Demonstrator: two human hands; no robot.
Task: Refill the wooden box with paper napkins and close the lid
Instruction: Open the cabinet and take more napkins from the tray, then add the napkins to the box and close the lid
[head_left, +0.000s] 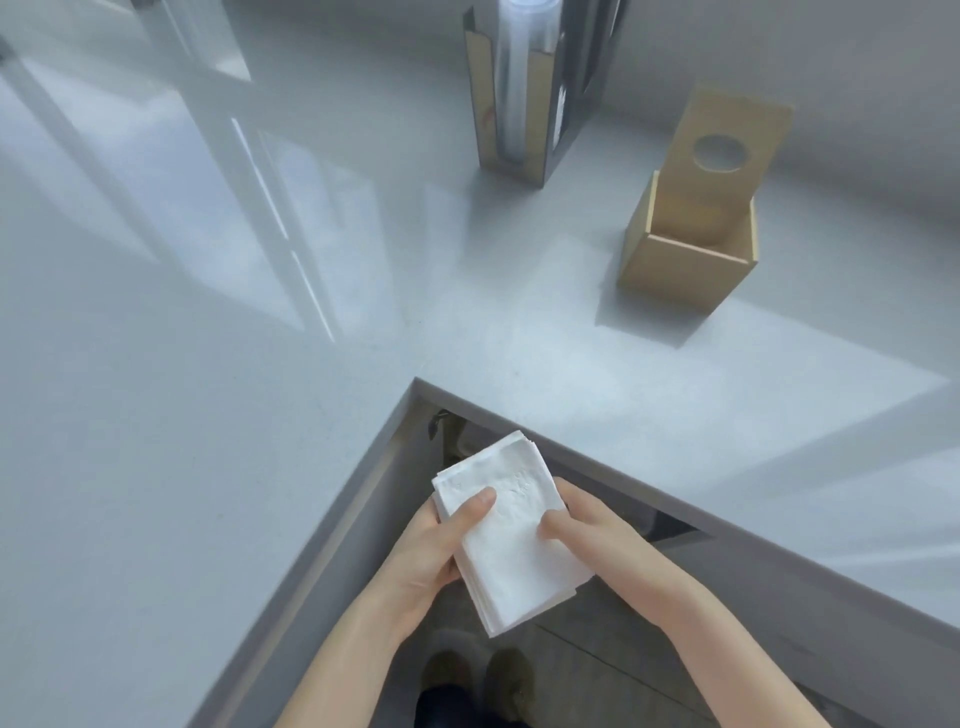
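Grey L-shaped countertop (260, 415). Wooden box (688, 260), lid (727, 150) raised, near far right edge. Left hand (434, 551) and right hand (587, 535) clasp napkin stack (511, 530) off counter's inner corner. Square stack edges before lowering flat into box.

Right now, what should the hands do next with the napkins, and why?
Probably carry the napkin stack up and over to the wooden box and lower it in. Both the left hand and the right hand hold the stack below the countertop edge, while the box stands on the counter with its lid tipped up and open.
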